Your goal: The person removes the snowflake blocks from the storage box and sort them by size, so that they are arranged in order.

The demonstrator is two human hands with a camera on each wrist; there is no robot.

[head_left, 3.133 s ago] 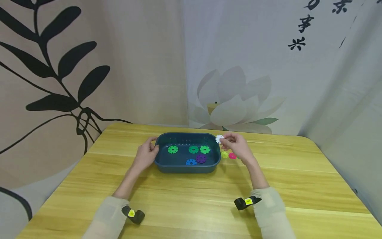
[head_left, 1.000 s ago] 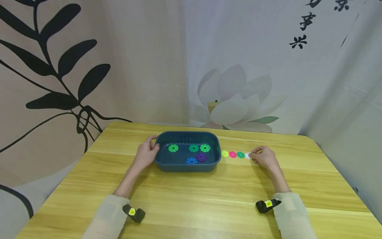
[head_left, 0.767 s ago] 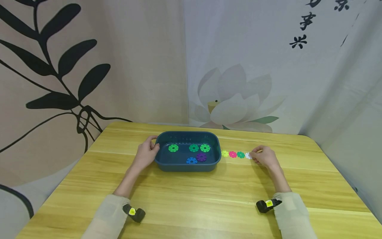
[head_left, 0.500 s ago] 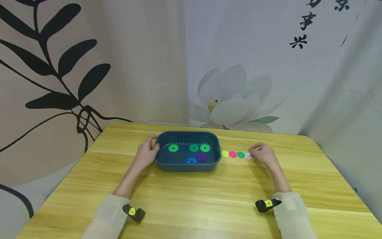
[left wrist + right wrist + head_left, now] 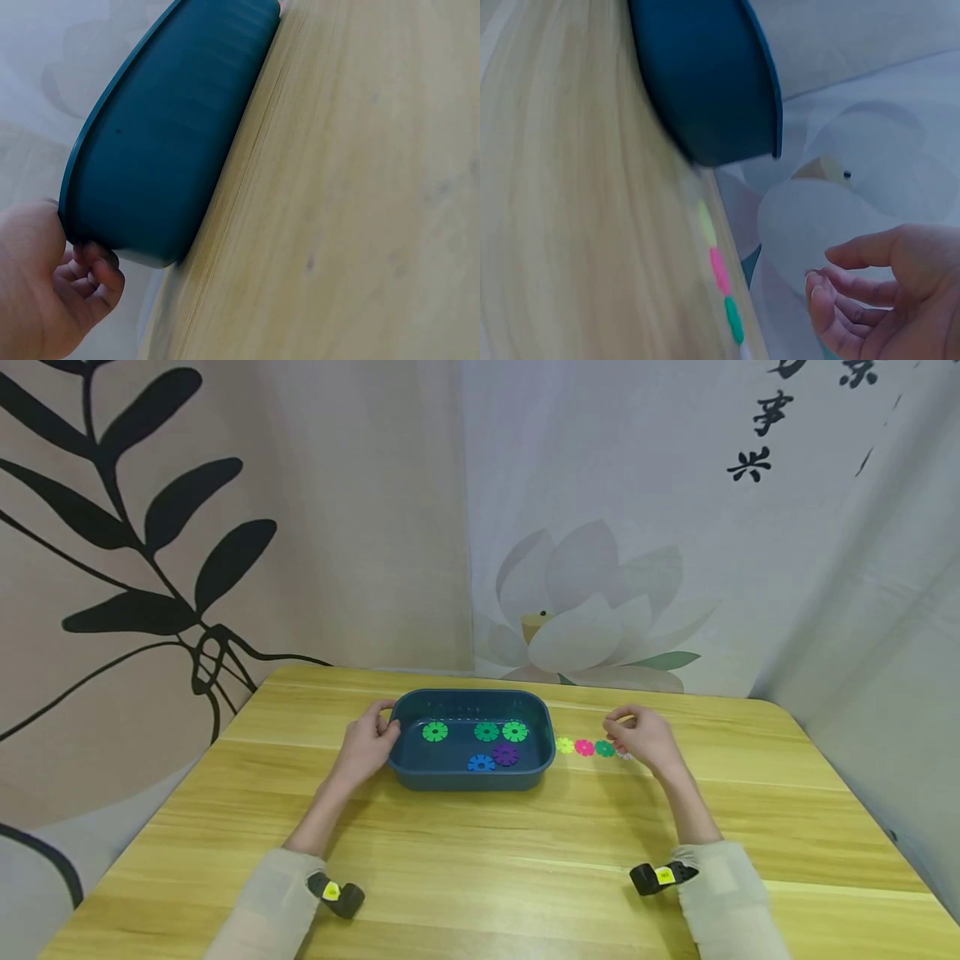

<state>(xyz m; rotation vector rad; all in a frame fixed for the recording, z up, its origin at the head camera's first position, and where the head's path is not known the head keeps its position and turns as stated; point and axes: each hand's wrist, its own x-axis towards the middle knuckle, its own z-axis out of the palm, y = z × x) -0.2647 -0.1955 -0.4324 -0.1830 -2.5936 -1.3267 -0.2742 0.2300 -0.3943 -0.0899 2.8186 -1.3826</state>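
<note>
A dark blue-green plastic tub (image 5: pixel 450 783) stands on the table, with my left hand (image 5: pixel 365 749) gripping its left rim between thumb and curled fingers. Inside lie notched snowflake discs: a light green disc (image 5: pixel 435 732), a teal green disc (image 5: pixel 486 732), another light green disc (image 5: pixel 514 732), a blue disc (image 5: pixel 481 763) and a purple disc (image 5: pixel 506 754). To the tub's right runs a row: yellow disc (image 5: pixel 565 745), pink disc (image 5: pixel 584 747), green disc (image 5: pixel 604 748) and a partly hidden white disc (image 5: pixel 626 756). Above the row my right hand (image 5: pixel 647 739) holds nothing, thumb and fingertips apart.
The wooden table (image 5: pixel 480 868) extends in front of the tub and to both sides. A printed curtain (image 5: pixel 375 527) hangs behind its far edge. Each sleeve carries a strapped black wrist camera (image 5: pixel 663 877).
My right hand carried the white disc from the tub's right edge to the row's right end and let it go. It has since lifted and moved left. My left hand stays on the rim.
</note>
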